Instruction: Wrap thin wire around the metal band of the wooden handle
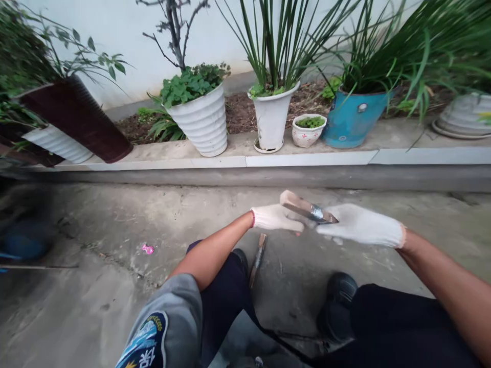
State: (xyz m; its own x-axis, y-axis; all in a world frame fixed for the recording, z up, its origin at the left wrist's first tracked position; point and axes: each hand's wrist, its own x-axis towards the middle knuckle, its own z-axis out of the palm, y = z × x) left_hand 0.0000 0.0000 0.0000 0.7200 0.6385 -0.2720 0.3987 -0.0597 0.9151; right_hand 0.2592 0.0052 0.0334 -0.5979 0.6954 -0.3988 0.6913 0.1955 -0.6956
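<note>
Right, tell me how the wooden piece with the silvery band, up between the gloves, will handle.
The wooden piece will probably stay stiff: it looks straight and solid. Its silvery band looks shiny, so it could be slippery there. The blunt end looks blocky, so it may not roll easily.

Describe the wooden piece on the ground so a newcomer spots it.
On the concrete ground below the planter ledge, look between the person's shoes. The wooden piece lies close beside the left shoe. Unlike the similar piece at the gloved hands, this one is down low.
</note>
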